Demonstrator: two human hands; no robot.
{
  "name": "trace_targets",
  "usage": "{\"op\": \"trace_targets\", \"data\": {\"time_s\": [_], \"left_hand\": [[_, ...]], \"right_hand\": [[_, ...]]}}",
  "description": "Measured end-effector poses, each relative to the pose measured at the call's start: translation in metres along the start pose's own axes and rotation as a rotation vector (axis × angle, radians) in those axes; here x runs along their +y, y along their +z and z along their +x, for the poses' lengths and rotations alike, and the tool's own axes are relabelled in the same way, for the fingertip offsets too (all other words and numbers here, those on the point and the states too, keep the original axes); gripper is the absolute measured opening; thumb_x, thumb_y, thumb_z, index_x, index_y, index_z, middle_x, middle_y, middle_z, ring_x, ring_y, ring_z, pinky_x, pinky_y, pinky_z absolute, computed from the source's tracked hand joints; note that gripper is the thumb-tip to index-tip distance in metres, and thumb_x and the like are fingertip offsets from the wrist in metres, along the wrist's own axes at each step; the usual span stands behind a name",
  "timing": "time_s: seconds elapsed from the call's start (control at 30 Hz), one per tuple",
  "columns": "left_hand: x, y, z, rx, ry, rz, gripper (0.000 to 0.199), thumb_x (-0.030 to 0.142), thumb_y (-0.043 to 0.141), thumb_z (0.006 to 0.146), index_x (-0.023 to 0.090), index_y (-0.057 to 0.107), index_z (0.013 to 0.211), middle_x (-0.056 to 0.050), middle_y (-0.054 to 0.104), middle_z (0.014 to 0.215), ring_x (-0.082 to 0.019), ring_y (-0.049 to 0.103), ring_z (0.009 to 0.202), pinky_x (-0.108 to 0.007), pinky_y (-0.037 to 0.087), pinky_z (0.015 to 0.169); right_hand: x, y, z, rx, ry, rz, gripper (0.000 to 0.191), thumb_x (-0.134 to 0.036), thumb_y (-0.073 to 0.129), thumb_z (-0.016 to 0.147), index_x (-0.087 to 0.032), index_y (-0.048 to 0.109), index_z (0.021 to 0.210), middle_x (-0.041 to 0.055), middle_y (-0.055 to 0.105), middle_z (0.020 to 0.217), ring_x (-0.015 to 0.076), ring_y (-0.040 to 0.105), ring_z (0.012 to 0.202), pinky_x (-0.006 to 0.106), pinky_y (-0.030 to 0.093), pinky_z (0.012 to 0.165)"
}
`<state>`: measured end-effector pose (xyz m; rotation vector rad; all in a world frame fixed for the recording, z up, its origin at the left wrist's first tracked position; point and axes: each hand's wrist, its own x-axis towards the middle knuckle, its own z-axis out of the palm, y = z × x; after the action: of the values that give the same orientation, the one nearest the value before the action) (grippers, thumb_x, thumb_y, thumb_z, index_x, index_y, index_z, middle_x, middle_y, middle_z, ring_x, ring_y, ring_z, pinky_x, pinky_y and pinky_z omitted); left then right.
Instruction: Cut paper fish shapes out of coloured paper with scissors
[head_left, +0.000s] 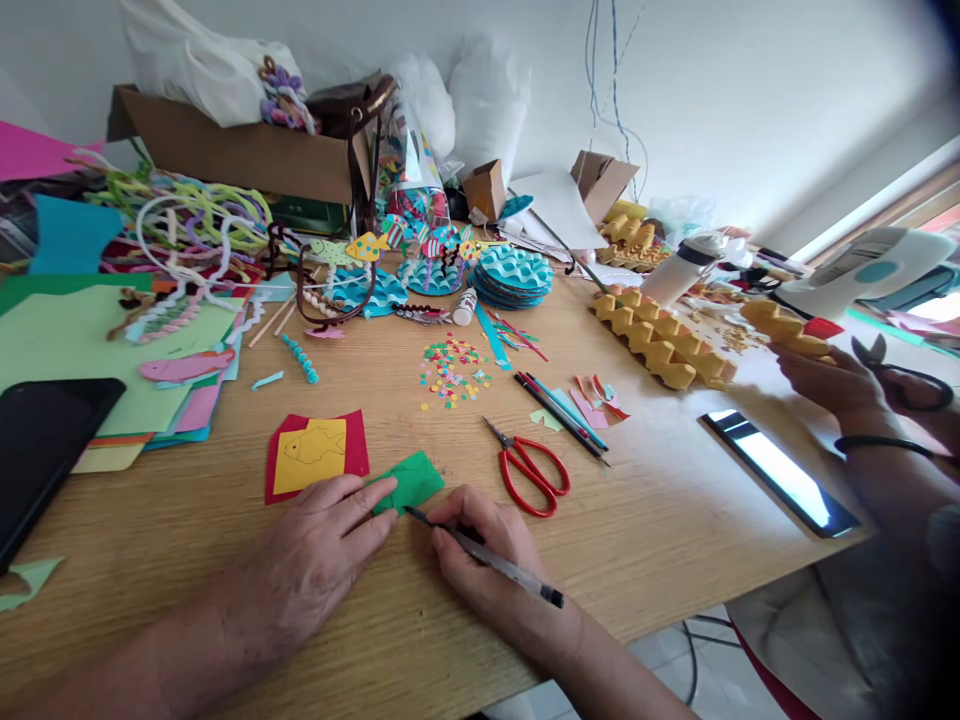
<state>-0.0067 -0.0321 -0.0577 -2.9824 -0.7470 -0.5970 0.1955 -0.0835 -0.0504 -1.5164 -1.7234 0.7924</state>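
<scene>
A small green paper piece (411, 480) lies on the wooden table (450, 630). My left hand (300, 560) rests flat with fingers apart, its fingertips on the paper's left part. In my right hand (487, 550) is a dark pen (517, 573), its tip touching the green paper's lower edge. Just beyond my left hand, a yellow paper (311, 455) with a fish drawn in outline sits on a red paper (358, 440). Red-handled scissors (525, 465) lie to the right, blades slightly apart, near several pencils (562, 408).
Confetti dots (450, 370) and a blue wavy stack (514, 277) lie farther back. At left are coloured sheets (90, 350) and a black phone (52, 430). A person's hands (832, 385) hold scissors and yellow egg carton at right, beyond a lit phone (780, 475).
</scene>
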Motion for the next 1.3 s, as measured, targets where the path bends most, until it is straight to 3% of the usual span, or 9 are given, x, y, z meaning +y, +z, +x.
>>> {"op": "trace_targets", "data": {"time_s": [0.37,1.3], "left_hand": [[0.0011,0.0001,-0.0007,-0.021,0.013,0.036,0.031,0.010,0.039,0.090,0.016,0.067,0.102,-0.009,0.066,0.118,-0.023,0.056,0.099,-0.038,0.051,0.085],[-0.0025,0.0068,-0.0089,-0.027,-0.001,0.016,0.032,0.009,0.041,0.089,0.019,0.064,0.108,-0.006,0.061,0.125,-0.022,0.052,0.107,-0.038,0.046,0.092]], "right_hand": [[-0.0022,-0.0020,-0.0005,-0.017,0.003,-0.011,0.010,-0.012,0.050,0.073,-0.019,0.056,0.075,-0.0011,0.060,0.065,0.0127,0.054,0.058,0.024,0.043,0.060],[-0.0039,-0.0050,0.0024,0.075,0.028,-0.001,0.010,-0.012,0.046,0.069,-0.020,0.052,0.070,-0.0037,0.053,0.055,0.0111,0.050,0.051,0.021,0.039,0.052]]}}
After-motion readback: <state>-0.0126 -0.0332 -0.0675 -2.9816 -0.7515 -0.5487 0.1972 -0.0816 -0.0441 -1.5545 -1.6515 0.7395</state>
